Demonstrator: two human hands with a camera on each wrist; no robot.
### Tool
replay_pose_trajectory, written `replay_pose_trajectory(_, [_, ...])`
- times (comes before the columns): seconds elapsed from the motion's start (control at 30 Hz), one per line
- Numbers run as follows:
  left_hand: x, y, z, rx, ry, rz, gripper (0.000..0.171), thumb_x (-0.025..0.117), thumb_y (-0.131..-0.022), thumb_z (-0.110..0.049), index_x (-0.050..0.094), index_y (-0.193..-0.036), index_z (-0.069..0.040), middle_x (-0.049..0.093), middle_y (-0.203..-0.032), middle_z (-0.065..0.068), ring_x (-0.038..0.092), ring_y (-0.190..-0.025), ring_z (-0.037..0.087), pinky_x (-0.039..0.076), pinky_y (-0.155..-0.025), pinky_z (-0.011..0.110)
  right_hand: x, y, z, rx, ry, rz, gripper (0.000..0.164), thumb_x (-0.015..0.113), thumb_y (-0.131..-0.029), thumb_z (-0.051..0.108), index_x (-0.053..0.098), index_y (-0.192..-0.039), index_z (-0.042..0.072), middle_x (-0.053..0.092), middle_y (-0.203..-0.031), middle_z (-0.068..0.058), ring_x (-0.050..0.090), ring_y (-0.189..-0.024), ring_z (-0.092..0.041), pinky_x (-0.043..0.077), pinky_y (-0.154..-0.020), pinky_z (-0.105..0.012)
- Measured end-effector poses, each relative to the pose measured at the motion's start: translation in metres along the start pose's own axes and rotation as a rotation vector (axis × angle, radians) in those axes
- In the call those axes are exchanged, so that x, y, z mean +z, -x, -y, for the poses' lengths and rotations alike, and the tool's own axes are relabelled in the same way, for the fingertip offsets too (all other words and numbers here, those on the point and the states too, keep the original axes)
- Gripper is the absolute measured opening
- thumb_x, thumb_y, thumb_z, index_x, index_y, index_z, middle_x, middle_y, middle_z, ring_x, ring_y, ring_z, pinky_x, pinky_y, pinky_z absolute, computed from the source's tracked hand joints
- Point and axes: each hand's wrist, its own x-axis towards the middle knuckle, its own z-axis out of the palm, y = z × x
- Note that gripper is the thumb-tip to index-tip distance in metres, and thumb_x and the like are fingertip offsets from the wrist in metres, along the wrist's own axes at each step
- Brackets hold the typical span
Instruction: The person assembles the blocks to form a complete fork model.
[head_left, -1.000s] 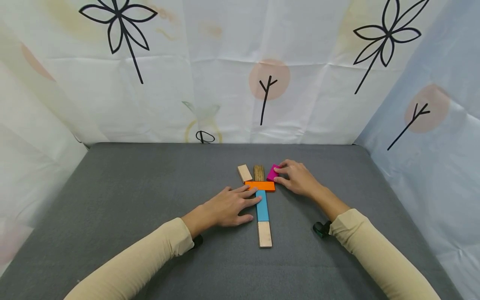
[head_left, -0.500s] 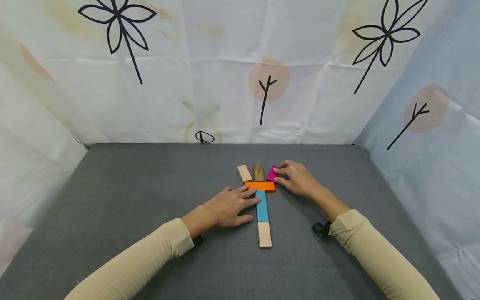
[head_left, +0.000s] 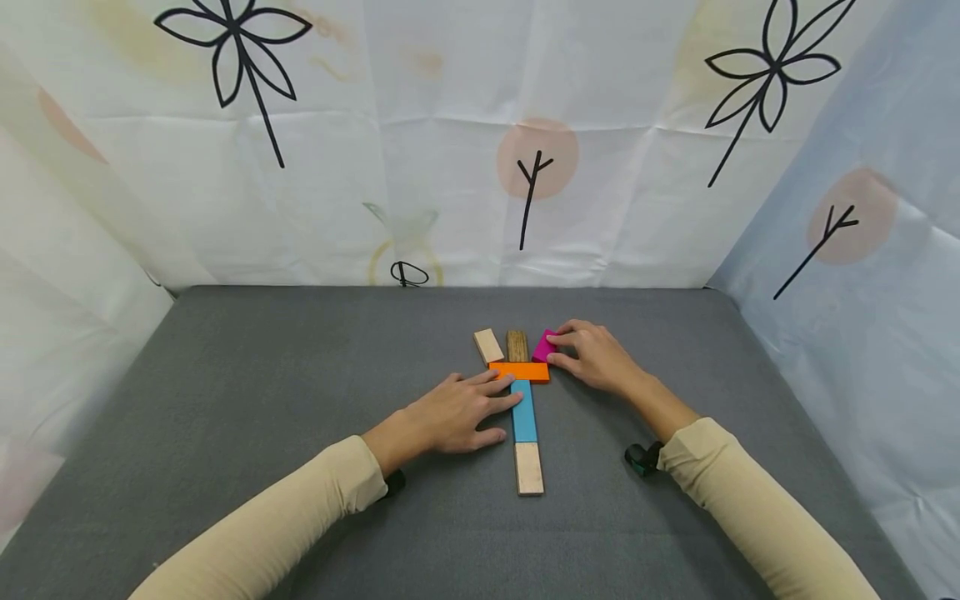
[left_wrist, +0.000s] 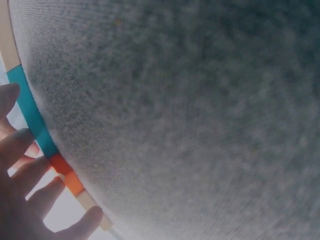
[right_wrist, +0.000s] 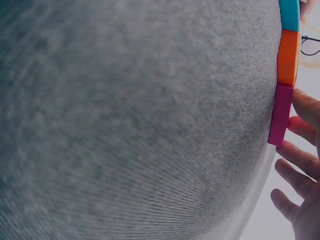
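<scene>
My left hand lies with fingers spread, its fingertips resting on the orange block and the blue block. With thumb and fingers at its ends, my right hand holds the magenta block, which lies slanted against the right end of the orange one. In the right wrist view the magenta block touches the orange block. A dark brown block stands off the orange block's far side, and a pale wooden block slants at its left. Another pale block continues the blue one nearer me.
All the blocks lie flat on a grey cloth-covered table. White printed fabric rises behind the table's far edge, with more fabric along both sides. A dark wrist-worn device shows under the right sleeve.
</scene>
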Motion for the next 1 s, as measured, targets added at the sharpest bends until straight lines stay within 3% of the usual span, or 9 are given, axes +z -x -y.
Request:
replay_pose_trajectory(0.33, [-0.003, -0.002, 0.000, 0.017, 0.002, -0.031, 0.058, 0.050, -0.101, -0.051, 0.044, -0.152, -0.024, 0.037, -0.159, 0.004, 0.037, -0.144, 0.024, 0.040, -0.104, 0.055, -0.005, -0.003, 0.003, 0.028, 0.017, 0.034, 0.044, 0.072, -0.093, 0.029, 0.068, -0.127, 0.002, 0.063, -0.125, -0.020, 0.057, -0.116, -0.038, 0.038, -0.103, -0.059])
replay_pose_trajectory(0.53, [-0.005, -0.003, 0.000, 0.015, 0.022, -0.032, 0.056, 0.050, -0.102, -0.050, 0.046, -0.151, -0.023, 0.038, -0.157, 0.005, 0.038, -0.143, 0.025, 0.039, -0.104, 0.055, -0.005, 0.000, -0.003, 0.052, 0.000, 0.017, 0.052, 0.069, -0.095, 0.031, 0.058, -0.139, 0.004, 0.054, -0.138, -0.022, 0.054, -0.122, -0.040, 0.034, -0.106, -0.061])
replay_pose_trajectory(0.73, [-0.013, -0.006, 0.005, 0.026, 0.031, -0.018, 0.056, 0.049, -0.103, -0.048, 0.045, -0.152, -0.022, 0.038, -0.157, 0.007, 0.038, -0.143, 0.025, 0.039, -0.106, 0.053, -0.010, 0.005, -0.015, 0.080, 0.065, 0.007, 0.061, 0.065, -0.097, 0.034, 0.048, -0.147, 0.003, 0.043, -0.150, -0.023, 0.046, -0.133, -0.039, 0.029, -0.107, -0.063])
replay_pose_trajectory(0.87, [-0.018, -0.005, 0.020, 0.013, 0.028, -0.095, 0.057, 0.054, -0.102, -0.043, 0.045, -0.152, -0.018, 0.038, -0.157, 0.010, 0.039, -0.142, 0.026, 0.039, -0.107, 0.053, -0.018, 0.009, -0.025, 0.126, 0.116, 0.017, 0.066, 0.061, -0.099, 0.036, 0.040, -0.151, 0.001, 0.037, -0.155, -0.023, 0.038, -0.140, -0.039, 0.023, -0.110, -0.064])
replay_pose_trajectory(1.0, [-0.021, 0.002, 0.047, -0.093, -0.026, -0.217, 0.058, 0.059, -0.100, -0.038, 0.045, -0.151, -0.015, 0.036, -0.157, 0.014, 0.037, -0.143, 0.032, 0.037, -0.108, 0.057, -0.027, 0.014, -0.038, 0.191, 0.146, 0.030, 0.071, 0.057, -0.100, 0.038, 0.031, -0.155, 0.001, 0.028, -0.159, -0.023, 0.026, -0.145, -0.042, 0.013, -0.111, -0.068])
